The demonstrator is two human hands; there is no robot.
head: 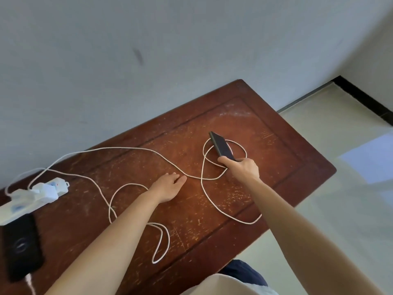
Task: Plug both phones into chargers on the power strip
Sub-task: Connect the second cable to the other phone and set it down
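Nearest of all, 2 bare forearms reach out over the scratched reddish-brown wooden table (244, 116), above a bit of pale and dark clothing at the bottom edge. At the near left corner a flat black phone (22, 250) lies face down beside the long white power strip (25, 202), and a white cable end (29, 282) sits at its near end, so that 1 looks plugged in already, though the joint itself is blurred. 2 white charger blocks (45, 191) stand in the strip.

What remains, by my reckoning, is the 2nd handset. The right hand (242, 168) is clenched around the lower end of a slim dark phone (221, 146), lifting it tilted over a loop of the long white braided cable (131, 148). The left hand (169, 186) lies released, palm down, fingertips touching that cable where it crosses itself; it grips nothing. Where this cable's free plug lies I cannot tell; it may be hidden under the right hand.

As for room, the middle of the table is bare apart from the cable's loose loops, which could snag a wrist. A pale grey wall (148, 50) runs along the far edge, the right-hand end drops off to pale floor tiles (344, 209), and 1 loop lies close to the near edge.
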